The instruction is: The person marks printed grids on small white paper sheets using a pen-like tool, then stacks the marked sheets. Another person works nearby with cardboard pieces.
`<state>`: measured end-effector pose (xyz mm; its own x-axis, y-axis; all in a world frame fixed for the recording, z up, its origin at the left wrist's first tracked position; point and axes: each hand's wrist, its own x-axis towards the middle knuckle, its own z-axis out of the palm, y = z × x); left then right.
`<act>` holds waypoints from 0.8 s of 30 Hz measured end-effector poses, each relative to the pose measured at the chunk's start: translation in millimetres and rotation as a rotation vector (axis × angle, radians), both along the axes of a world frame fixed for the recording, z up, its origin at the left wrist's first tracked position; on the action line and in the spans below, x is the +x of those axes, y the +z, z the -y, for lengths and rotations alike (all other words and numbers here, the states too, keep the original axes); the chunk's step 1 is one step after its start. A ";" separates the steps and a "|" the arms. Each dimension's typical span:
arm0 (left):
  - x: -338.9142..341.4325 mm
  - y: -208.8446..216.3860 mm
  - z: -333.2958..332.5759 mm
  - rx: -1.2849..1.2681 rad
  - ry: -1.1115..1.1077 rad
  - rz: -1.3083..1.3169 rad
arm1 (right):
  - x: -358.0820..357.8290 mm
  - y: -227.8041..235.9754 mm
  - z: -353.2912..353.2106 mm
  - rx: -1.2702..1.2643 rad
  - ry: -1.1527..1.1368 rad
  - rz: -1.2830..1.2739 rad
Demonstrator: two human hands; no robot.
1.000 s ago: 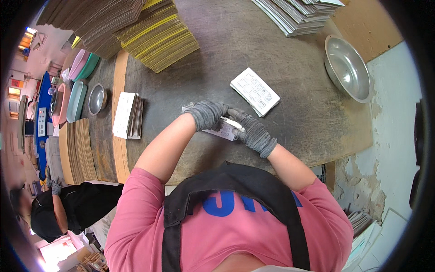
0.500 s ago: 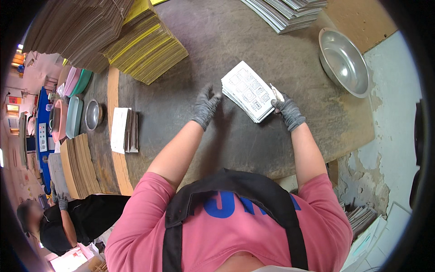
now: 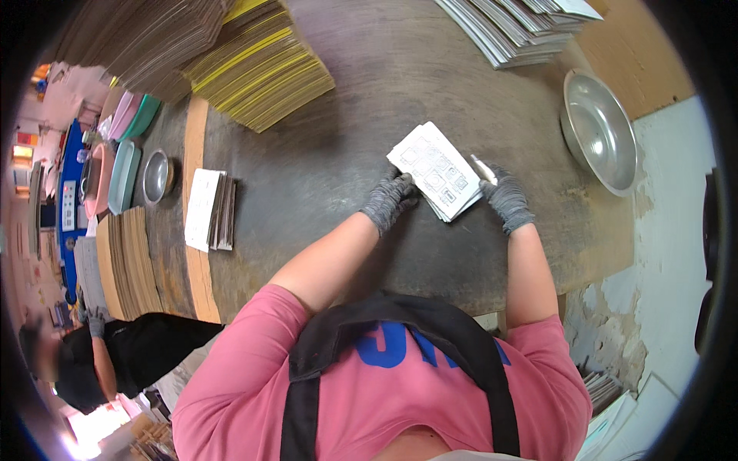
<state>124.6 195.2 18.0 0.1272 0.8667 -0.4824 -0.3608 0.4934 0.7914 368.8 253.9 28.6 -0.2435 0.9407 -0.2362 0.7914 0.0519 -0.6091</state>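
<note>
A small stack of white printed cards (image 3: 434,165) lies on the dark table, with line drawings of boxes on its top face. Its lower sheets stick out unevenly along the near right edge. My left hand (image 3: 390,201), in a grey glove, grips the stack's left edge with bent fingers; part of them is hidden. At the right edge, my gloved right hand (image 3: 507,201) is closed around a slim white pen-like tool (image 3: 484,169) that points up and away. Its fingers lie close beside the cards; whether they touch them I cannot tell.
Tall piles of brown cardboard (image 3: 146,38) and yellow-edged board (image 3: 265,73) stand far left. A smaller stack (image 3: 204,210) lies left. A steel bowl (image 3: 600,131) and sheets (image 3: 515,31) are at the far right. A person in black (image 3: 115,357) works at lower left.
My left hand has moved right from beside the stack and taken hold of its left edge. The stack has turned slightly, and my right thumb has come off its top corner.
</note>
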 end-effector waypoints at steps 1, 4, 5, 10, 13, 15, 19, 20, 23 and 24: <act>-2.0 -2.1 0.3 0.184 -0.111 -0.134 | 1.4 1.3 -1.2 0.041 -0.007 -0.014; -7.8 -2.2 10.9 -0.191 0.194 0.140 | -5.0 9.3 -4.2 0.193 -0.013 -0.132; -15.7 0.9 13.9 -0.149 0.227 0.011 | -10.7 13.1 -4.0 0.199 -0.071 -0.182; -123.8 32.3 67.1 0.424 0.347 -0.941 | -69.6 29.9 12.4 0.129 0.015 -0.641; -225.6 50.8 110.2 0.354 0.795 -0.875 | -127.3 26.1 33.0 0.162 0.159 -0.439; -294.7 57.7 140.1 0.411 1.087 -0.971 | -165.6 19.2 47.0 -0.023 0.248 -0.413; -407.0 47.9 194.6 0.166 0.985 -1.138 | -252.8 -7.6 79.2 -0.247 0.442 -0.487; -426.7 38.9 204.4 0.015 0.854 -1.134 | -271.5 -13.3 85.8 -0.289 0.479 -0.567; -468.1 6.9 213.8 -0.341 0.757 -0.781 | -330.2 -26.9 97.0 -0.589 0.445 -0.568; -468.4 -8.1 212.4 -0.290 0.794 -0.671 | -348.2 -30.5 100.5 -0.658 0.477 -0.589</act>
